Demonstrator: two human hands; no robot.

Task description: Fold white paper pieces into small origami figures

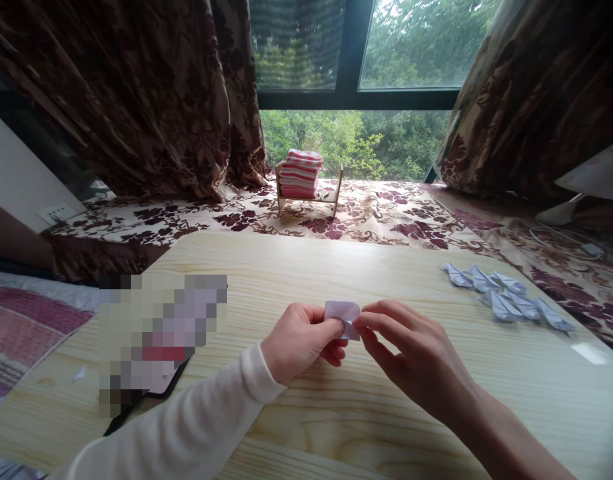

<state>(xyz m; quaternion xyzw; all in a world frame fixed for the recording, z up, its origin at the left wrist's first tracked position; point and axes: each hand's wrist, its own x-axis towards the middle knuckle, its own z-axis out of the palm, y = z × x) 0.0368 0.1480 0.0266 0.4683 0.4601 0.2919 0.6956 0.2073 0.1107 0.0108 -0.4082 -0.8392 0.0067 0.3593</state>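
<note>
A small folded piece of pale paper (pixel 341 312) is held just above the light wooden table (pixel 296 267), near its middle. My left hand (pixel 299 340), in a white sleeve, pinches the paper's left side with fingers curled. My right hand (pixel 411 350) pinches its right lower corner between thumb and fingertips. Both hands are closed on the same piece.
Several finished folded paper pieces (pixel 506 299) lie in a row at the table's right. A blurred-out object (pixel 159 337) lies at the left on a dark flat thing. Behind the table stands a small wooden rack with striped red-and-white cloth (pixel 300 175), between patterned curtains and a window.
</note>
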